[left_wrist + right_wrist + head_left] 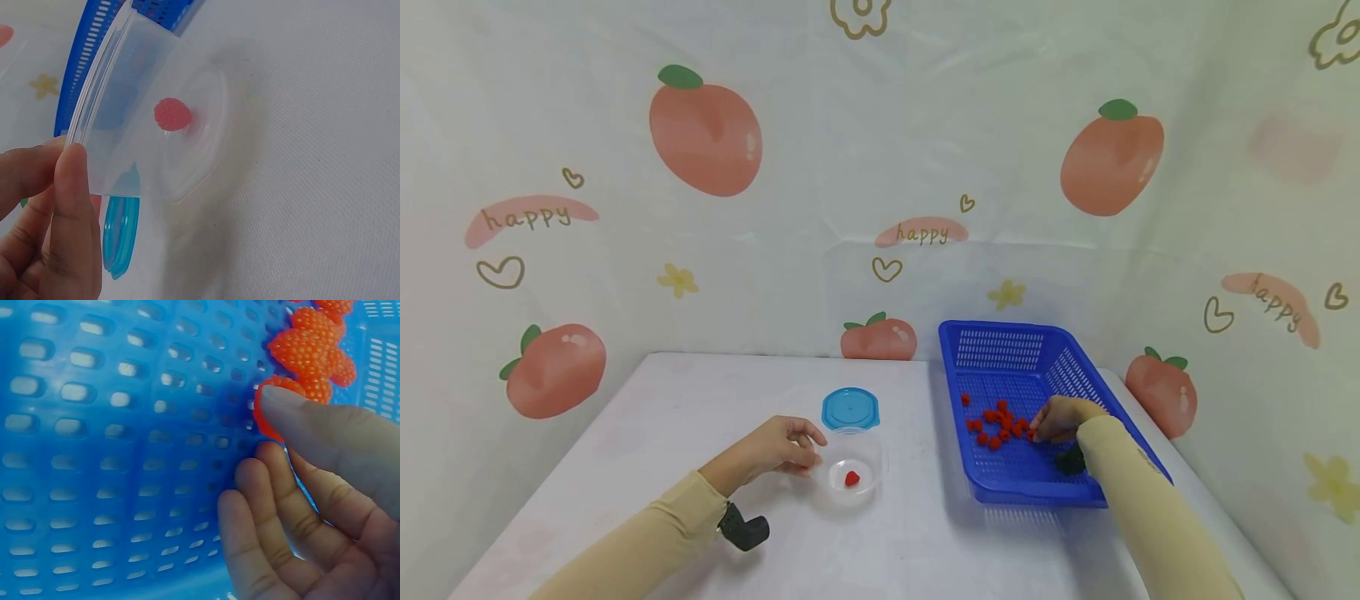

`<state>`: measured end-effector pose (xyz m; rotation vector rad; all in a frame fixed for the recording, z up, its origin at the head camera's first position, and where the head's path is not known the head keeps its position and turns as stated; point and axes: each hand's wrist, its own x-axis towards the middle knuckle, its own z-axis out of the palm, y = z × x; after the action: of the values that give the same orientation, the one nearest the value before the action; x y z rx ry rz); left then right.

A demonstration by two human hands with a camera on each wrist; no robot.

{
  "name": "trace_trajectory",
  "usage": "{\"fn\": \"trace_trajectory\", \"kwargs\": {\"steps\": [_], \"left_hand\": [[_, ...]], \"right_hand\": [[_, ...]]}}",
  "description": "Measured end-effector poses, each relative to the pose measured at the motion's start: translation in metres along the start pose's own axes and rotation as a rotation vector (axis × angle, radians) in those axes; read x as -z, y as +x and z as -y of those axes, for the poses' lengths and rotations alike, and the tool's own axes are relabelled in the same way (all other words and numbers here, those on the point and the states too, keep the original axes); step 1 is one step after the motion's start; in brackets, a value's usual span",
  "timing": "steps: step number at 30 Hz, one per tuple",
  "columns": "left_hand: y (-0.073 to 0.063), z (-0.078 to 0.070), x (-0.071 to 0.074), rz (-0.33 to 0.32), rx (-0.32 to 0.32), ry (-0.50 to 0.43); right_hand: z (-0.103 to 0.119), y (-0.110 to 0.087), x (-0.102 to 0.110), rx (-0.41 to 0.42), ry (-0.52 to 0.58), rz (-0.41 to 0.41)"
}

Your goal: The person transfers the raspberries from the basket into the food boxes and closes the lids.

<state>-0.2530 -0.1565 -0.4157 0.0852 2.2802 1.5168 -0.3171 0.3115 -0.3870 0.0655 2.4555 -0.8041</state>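
Note:
My left hand (778,447) pinches the rim of a clear plastic container (115,119) between thumb and fingers. One red raspberry (172,114) lies on the container's bottom. Over in the blue basket (958,417), my right hand (1062,418) reaches down at the near right part of a berry cluster. In the right wrist view its thumb presses on a raspberry (265,422), with the index finger on the berry's lower side and the other fingers loosely bent. Several more raspberries (303,353) lie right beside that one.
A turquoise lid (850,408) lies flat just behind the container. The basket's raised, slotted walls surround the right hand, and its forearm crosses the near right rim. A white cloth with printed fruit (706,137) hangs behind the white table (737,383).

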Motion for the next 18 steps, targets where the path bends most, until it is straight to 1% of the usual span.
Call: {"fn": "trace_trajectory", "kwargs": {"steps": [6, 10, 14, 18], "left_hand": [[-0.001, -0.001, -0.001, -0.023, 0.014, 0.013], [-0.002, -0.002, -0.001, -0.015, 0.007, 0.011], [-0.001, -0.001, 0.0, -0.002, -0.002, 0.009], [0.001, 0.001, 0.0, -0.006, 0.005, 0.008]], "right_hand": [[-0.001, 0.0, 0.003, -0.016, 0.041, -0.014], [-0.002, -0.001, 0.005, -0.008, 0.1, -0.017], [-0.005, -0.001, 0.009, 0.051, 0.207, -0.005], [-0.007, 0.001, 0.013, 0.132, 0.293, -0.002]]}}
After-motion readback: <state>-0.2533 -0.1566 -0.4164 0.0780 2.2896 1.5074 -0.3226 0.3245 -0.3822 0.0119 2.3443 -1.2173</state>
